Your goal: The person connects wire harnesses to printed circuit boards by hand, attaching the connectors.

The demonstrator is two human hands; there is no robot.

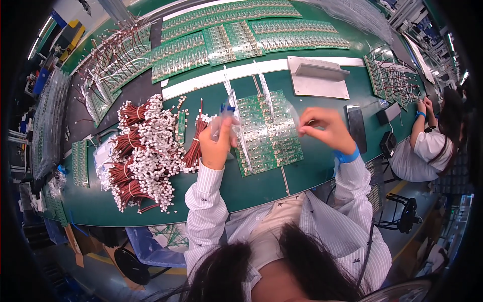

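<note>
Circuit board [276,151] between both hands [216,143]

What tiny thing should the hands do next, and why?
Maybe rest the right hand lightly on the green board between the hands, to steady it: that hand is beside the board's right edge, while the left hand is by its left edge.
</note>
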